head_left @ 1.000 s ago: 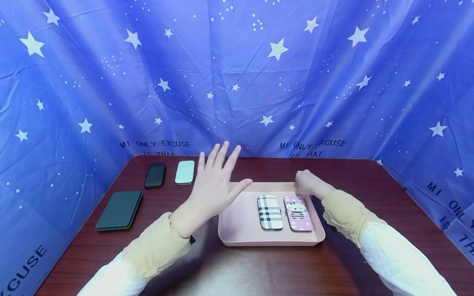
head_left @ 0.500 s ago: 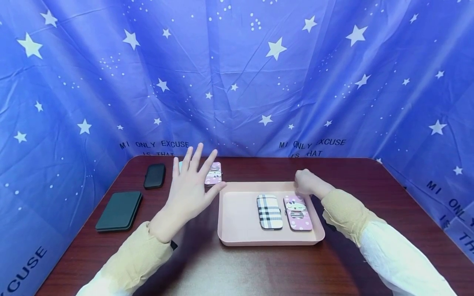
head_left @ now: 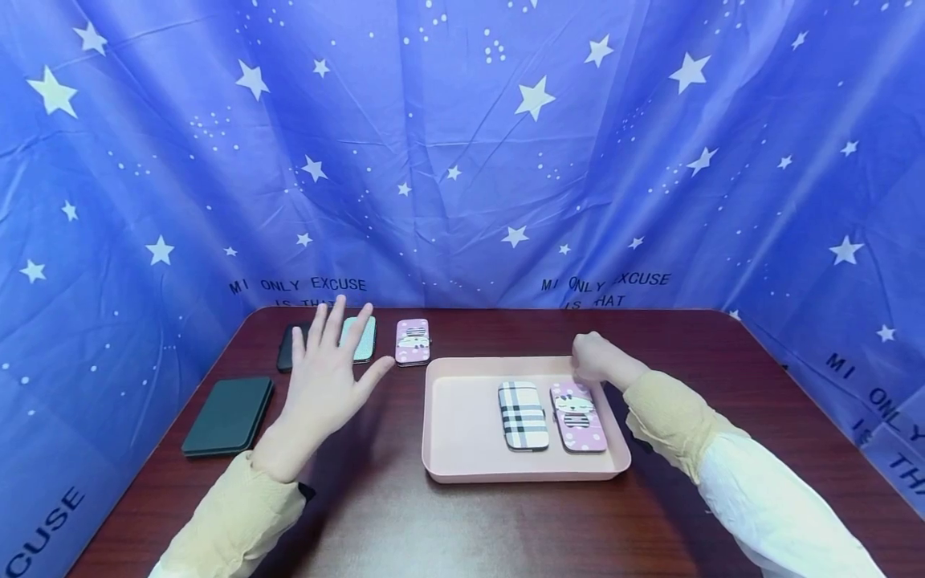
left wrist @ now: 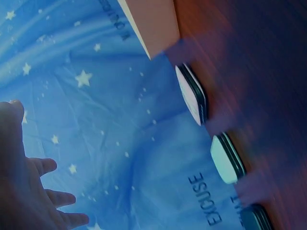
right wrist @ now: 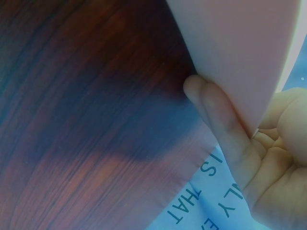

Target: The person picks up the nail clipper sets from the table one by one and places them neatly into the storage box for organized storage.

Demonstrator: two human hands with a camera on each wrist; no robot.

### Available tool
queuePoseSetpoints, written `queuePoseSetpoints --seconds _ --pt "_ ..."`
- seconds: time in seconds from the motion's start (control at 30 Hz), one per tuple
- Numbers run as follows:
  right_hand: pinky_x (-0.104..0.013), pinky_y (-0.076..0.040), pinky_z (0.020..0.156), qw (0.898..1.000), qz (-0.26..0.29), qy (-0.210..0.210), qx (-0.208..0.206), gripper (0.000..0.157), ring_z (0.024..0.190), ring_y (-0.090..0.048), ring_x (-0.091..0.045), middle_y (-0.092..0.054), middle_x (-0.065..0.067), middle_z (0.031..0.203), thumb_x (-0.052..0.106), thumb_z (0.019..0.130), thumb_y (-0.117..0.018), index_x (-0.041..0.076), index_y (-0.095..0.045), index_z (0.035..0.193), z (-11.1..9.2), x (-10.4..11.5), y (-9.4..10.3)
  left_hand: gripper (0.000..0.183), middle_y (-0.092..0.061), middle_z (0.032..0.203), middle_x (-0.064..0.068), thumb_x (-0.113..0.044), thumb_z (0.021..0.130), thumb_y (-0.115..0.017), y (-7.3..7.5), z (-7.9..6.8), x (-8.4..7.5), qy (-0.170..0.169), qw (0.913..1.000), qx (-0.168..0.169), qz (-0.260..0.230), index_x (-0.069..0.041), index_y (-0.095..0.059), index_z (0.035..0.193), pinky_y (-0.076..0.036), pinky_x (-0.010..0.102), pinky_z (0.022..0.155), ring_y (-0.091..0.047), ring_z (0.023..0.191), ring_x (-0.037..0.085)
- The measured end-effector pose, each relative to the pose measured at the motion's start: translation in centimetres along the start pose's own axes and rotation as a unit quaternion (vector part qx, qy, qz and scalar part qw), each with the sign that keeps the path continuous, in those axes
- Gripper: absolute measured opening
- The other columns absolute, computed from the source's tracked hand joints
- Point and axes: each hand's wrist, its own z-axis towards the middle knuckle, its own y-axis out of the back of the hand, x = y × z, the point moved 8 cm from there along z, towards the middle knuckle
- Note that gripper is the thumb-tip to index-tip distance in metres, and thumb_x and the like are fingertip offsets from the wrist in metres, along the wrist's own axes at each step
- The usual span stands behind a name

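- Left hand (head_left: 325, 389): released, fingers straight and spread, thumb out; holding nothing; in the head view it partly covered the black case (head_left: 285, 348) and the mint case (head_left: 364, 341); the left wrist view had it apart from the cases
- Right hand (head_left: 600, 357): grasping the far right corner of the pink tray (head_left: 458, 429); fingers along the outer wall, thumb side at the rim
- Tray: sat on the dark red wood-grain table (head_left: 448, 530), right of centre; two flat cases lay in its right half
- Plaid case (head_left: 523, 416): flat inside the tray, near the middle; clasp on its right edge
- Pink cat-print case (head_left: 580, 425): flat inside, beside the plaid one, near the tray's right wall; clasp on its left edge
- Second cat-print case (head_left: 413, 343): on the table, just beyond the tray's far left corner; print upside down
- Mint and black cases: left of that, same row; dark green case (head_left: 229, 416) nearer the person, further left
- Star-print blue curtain (head_left: 462, 160): behind the table
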Motion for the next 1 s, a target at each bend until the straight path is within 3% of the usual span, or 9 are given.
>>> queuePoseSetpoints --seconds 0.2,0.67,0.83,1.0 --pt "-0.038 -0.051 0.058 1.000 -0.001 -0.001 0.002 0.018 0.057 -0.049 -0.021 -0.053 -0.005 0.057 0.006 0.069 -0.063 0.007 -0.054 0.054 0.0 0.1 0.0 0.076 -0.018 0.155 0.018 -0.059 0.086 -0.055 0.5 -0.3 2.6 0.032 0.9994 -0.010 0.000 -0.022 -0.031 0.148 -0.006 0.070 0.106 -0.011 0.142 0.041" --pt "-0.038 -0.052 0.061 1.000 0.000 -0.005 0.000 0.014 0.059 -0.051 -0.022 -0.054 -0.006 0.061 0.006 0.070 -0.064 0.005 -0.055 0.060 -0.1 0.0 0.1 0.083 -0.011 0.152 0.030 -0.064 0.086 -0.050 -0.5 -2.1 8.4 0.125 0.9905 0.059 0.002 -0.015 -0.026 0.149 -0.004 0.076 0.101 -0.008 0.139 0.050" --pt "-0.038 -0.052 0.059 1.000 0.005 -0.001 -0.006 0.013 0.058 -0.051 -0.021 -0.054 -0.006 0.060 0.005 0.067 -0.065 0.005 -0.055 0.059 -0.1 0.1 0.2 0.088 -0.007 0.151 0.034 -0.067 0.086 -0.046 -1.6 -3.0 10.6 0.155 0.9821 0.107 0.005 -0.012 -0.022 0.149 -0.004 0.078 0.098 -0.004 0.137 0.054" --pt "-0.036 -0.049 0.056 1.000 0.008 0.005 -0.008 0.017 0.056 -0.048 -0.020 -0.051 -0.004 0.057 0.003 0.065 -0.065 0.008 -0.052 0.055 -0.2 0.2 0.2 0.094 -0.001 0.149 0.038 -0.069 0.085 -0.045 -2.9 -3.8 13.0 0.187 0.9662 0.178 0.009 -0.008 -0.016 0.150 -0.002 0.080 0.095 0.001 0.134 0.059"
